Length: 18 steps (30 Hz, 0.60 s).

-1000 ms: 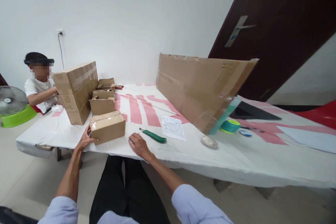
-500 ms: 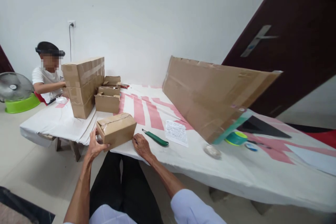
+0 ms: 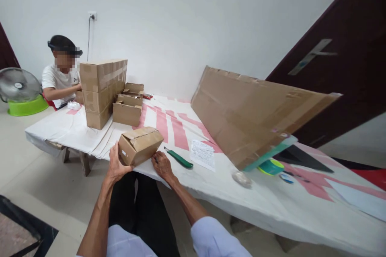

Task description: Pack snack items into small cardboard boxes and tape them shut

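Observation:
A small closed cardboard box sits at the table's near edge, with a taped seam along its top and a small white mark on its left end. My left hand grips that left end, thumb along the lower front edge and fingers at the far side. Beside the box's lower right corner rests my right hand, its fingers curled in; a small dark thing shows at them, too small to name. Just right of this hand lies a green utility knife, its blade tip pointing left. A handwritten paper sheet is beyond the knife.
Stacked taped boxes and open boxes stand at the left. A large cardboard sheet leans at the right, near a tape roll and a clear tape roll. Another person sits behind the stack.
The view has shifted a little. The box has turned slightly, so its left end shows more, and my left hand has moved with it. My right hand stays by the corner.

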Motion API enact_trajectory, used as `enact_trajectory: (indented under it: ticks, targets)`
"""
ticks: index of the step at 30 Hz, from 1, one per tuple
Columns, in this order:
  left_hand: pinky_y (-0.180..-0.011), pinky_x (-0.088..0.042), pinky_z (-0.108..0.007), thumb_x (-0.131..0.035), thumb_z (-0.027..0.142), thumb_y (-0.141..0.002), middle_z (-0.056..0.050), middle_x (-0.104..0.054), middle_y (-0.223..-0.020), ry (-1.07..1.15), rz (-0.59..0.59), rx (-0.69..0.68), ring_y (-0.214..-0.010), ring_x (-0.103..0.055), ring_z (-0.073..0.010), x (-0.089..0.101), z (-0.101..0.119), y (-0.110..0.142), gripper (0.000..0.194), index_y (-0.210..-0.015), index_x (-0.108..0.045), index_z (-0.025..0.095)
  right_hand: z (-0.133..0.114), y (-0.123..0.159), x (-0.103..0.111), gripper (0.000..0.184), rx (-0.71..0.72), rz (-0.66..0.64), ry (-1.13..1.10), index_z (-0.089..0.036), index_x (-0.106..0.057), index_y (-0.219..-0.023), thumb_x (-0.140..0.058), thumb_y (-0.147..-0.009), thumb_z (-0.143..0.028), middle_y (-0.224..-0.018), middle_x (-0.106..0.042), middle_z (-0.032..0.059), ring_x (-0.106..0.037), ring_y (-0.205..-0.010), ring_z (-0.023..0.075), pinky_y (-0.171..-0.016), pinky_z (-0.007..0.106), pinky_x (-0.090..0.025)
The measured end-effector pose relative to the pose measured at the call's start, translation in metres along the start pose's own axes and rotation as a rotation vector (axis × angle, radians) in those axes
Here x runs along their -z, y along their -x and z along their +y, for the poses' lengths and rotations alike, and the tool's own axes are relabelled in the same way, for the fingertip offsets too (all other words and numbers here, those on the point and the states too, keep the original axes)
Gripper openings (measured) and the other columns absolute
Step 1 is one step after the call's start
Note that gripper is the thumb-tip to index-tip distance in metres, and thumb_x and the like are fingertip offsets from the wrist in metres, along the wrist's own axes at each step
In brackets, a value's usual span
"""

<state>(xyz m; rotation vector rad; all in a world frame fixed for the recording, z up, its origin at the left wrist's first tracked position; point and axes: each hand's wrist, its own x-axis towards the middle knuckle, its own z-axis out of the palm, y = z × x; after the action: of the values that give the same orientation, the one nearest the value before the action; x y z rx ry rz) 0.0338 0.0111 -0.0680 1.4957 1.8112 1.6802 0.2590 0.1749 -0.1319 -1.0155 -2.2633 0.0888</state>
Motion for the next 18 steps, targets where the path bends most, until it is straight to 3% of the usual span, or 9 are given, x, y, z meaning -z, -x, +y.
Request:
enact_trajectory:
  ticks: [3, 7, 13, 15, 18]
  targets:
    - [-0.116, -0.046, -0.054, -0.095, 0.029, -0.052, -0.018, -0.041, -0.158, 0.101, -0.012, 0.045, -0.15, -0.039, -0.0409, 0.006, -0.001, 0.001, 0.132, -0.167, -0.029, 0.024, -0.001, -0.001, 0.002, 0.024, 0.012, -0.002, -0.001, -0.022, -0.061, -0.078, -0.048, -0.098, -0.018, -0.089, -0.067, 0.0089, -0.06, -0.091, 0.0237, -0.084, 0.034, -0.048]
    - [-0.108, -0.053, -0.047, -0.098, 0.032, -0.05, -0.017, -0.053, -0.155, 0.35, 0.051, 0.229, -0.146, -0.048, -0.0401, 0.033, -0.005, 0.0, 0.123, -0.16, -0.043, 0.024, -0.004, -0.005, 0.004, 0.023, 0.019, 0.006, -0.004, -0.022, -0.062, -0.08, -0.048, -0.096, -0.014, -0.088, -0.067, 0.0082, -0.06, -0.091, 0.0231, -0.086, 0.034, -0.047]
    - [-0.097, -0.061, -0.05, -0.092, 0.04, -0.053, -0.013, -0.08, -0.112, 0.85, 0.115, 0.432, -0.114, -0.073, -0.0403, 0.083, -0.036, 0.013, 0.082, -0.129, -0.07, 0.017, -0.007, -0.013, 0.004, 0.017, -0.025, 0.021, -0.037, -0.022, -0.062, -0.082, -0.053, -0.093, -0.012, -0.092, -0.069, 0.008, -0.059, -0.093, 0.0222, -0.086, 0.031, -0.045]
    - [-0.091, -0.063, -0.05, -0.09, 0.042, -0.052, -0.01, -0.082, -0.1, 0.934, 0.152, 0.485, -0.105, -0.076, -0.0392, 0.089, -0.047, 0.02, 0.076, -0.123, -0.073, 0.019, -0.009, -0.015, 0.005, 0.016, -0.044, 0.02, -0.063, -0.022, -0.062, -0.081, -0.055, -0.093, -0.013, -0.093, -0.069, 0.0086, -0.059, -0.094, 0.0226, -0.086, 0.032, -0.045]
    - [-0.088, -0.065, -0.047, -0.084, 0.048, -0.057, -0.006, -0.083, -0.101, 1.037, 0.208, 0.494, -0.105, -0.076, -0.0371, 0.088, -0.057, 0.027, 0.069, -0.122, -0.075, 0.025, -0.012, -0.016, 0.007, 0.017, -0.073, 0.022, -0.113, -0.022, -0.061, -0.08, -0.055, -0.093, -0.013, -0.093, -0.069, 0.009, -0.059, -0.094, 0.0229, -0.087, 0.032, -0.045]
